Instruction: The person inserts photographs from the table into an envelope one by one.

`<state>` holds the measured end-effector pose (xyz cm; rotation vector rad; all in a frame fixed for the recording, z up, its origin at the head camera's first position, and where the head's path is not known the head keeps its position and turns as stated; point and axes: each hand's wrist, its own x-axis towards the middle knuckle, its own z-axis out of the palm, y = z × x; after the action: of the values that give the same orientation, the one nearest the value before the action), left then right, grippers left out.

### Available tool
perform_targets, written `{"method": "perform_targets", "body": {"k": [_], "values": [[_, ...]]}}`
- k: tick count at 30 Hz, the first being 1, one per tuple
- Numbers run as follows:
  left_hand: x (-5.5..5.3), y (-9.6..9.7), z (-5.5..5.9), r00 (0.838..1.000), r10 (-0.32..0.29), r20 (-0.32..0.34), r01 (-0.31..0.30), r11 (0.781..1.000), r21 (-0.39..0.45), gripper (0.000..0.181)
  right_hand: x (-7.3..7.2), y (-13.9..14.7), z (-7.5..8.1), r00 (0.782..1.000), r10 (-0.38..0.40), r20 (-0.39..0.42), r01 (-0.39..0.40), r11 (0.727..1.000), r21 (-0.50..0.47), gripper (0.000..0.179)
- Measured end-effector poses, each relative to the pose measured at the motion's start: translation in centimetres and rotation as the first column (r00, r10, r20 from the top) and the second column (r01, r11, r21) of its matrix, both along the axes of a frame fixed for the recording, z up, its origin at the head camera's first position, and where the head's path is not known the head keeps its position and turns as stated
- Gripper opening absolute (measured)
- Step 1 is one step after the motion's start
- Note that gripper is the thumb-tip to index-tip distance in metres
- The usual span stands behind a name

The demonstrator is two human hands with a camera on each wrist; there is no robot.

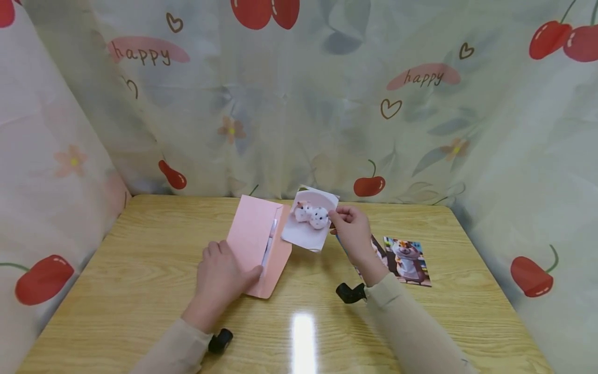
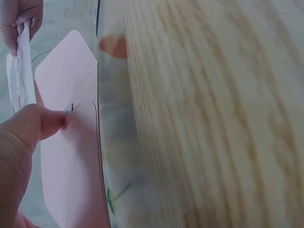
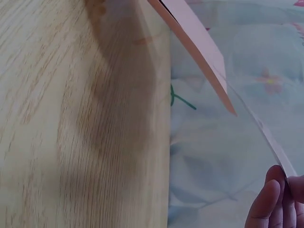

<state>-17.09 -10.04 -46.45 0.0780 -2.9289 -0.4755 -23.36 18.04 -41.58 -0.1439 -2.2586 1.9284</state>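
My left hand [image 1: 221, 272] grips a pink envelope [image 1: 249, 223] by its lower left part, tilted over the table with its flap side to the right. The thumb [image 2: 40, 121] lies at the envelope's open mouth, where a strip of something whitish shows inside. My right hand [image 1: 353, 234] pinches the right edge of a small stack of photo cards [image 1: 301, 235] between thumb and fingers. The top card pictures two white, round animal figures. The stack is beside the envelope's flap, its left corner right at the flap edge; in the right wrist view the cards [image 3: 268, 135] appear edge-on.
On the wooden table [image 1: 154, 259], a photo of a cartoon animal in an apron [image 1: 408, 262] lies to the right. Another photo [image 1: 378, 250] beside it is partly hidden behind my right hand and wrist. A cherry-patterned curtain [image 1: 280, 145] encloses the back and sides.
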Motion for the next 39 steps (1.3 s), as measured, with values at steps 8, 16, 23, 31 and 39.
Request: {"method": "perform_targets", "body": {"k": [8, 16, 23, 31, 39], "values": [[0.1, 0.3, 0.1, 1.0, -0.002, -0.001, 0.002, 1.0, -0.015, 0.097, -0.2, -1.1, -0.6, 1.0, 0.015, -0.018, -0.016, 0.998, -0.059, 0.023], [0.1, 0.3, -0.1, 1.0, -0.01, -0.027, 0.009, 1.0, -0.026, 0.098, -0.3, -1.8, -1.2, 1.0, 0.015, -0.023, -0.016, 0.999, -0.031, 0.021], [0.2, 0.4, 0.2, 0.999, -0.007, -0.046, 0.006, 1.0, -0.021, 0.096, 0.1, -2.4, -1.2, 1.0, 0.025, -0.01, -0.026, 0.999, -0.025, 0.02], [0.2, 0.3, 0.2, 0.999, -0.007, -0.033, 0.007, 1.0, -0.012, 0.097, 0.6, -3.0, -1.2, 0.999, 0.046, 0.008, -0.046, 0.999, -0.015, 0.018], [0.1, 0.1, 0.1, 1.0, 0.002, -0.025, -0.002, 1.0, -0.004, 0.098, 0.7, -3.8, -1.6, 0.997, 0.07, 0.028, -0.071, 0.997, 0.032, 0.017]]}}
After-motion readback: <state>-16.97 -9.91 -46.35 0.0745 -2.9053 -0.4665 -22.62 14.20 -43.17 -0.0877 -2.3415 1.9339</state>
